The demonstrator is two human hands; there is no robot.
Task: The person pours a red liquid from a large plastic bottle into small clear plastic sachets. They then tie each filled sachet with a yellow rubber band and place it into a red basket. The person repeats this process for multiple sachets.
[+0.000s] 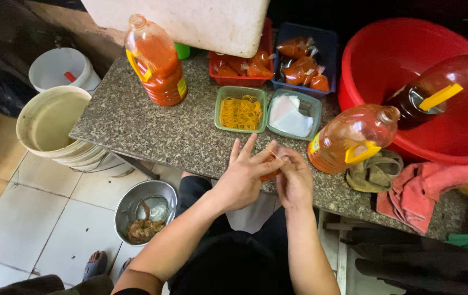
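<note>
My left hand (243, 176) and my right hand (294, 180) meet over the front edge of a speckled stone counter (152, 131). Together they pinch a small plastic bag of orange-red sauce (269, 175), mostly hidden between the fingers. Just beyond them sit a green tray of yellow rubber bands (240, 111) and a green tray of clear plastic bags (293, 116). Behind those, a red basket (241, 66) and a blue basket (304, 65) hold tied sauce bags.
A big bottle of red sauce (157, 63) stands at the back left; a bottle of amber liquid (351, 137) lies right of my hands. A red basin (409, 76) holds a dark bottle (441, 87). Pink cloth (422, 191) lies right. Buckets (54, 123) and a metal bowl (144, 210) sit on the tiled floor.
</note>
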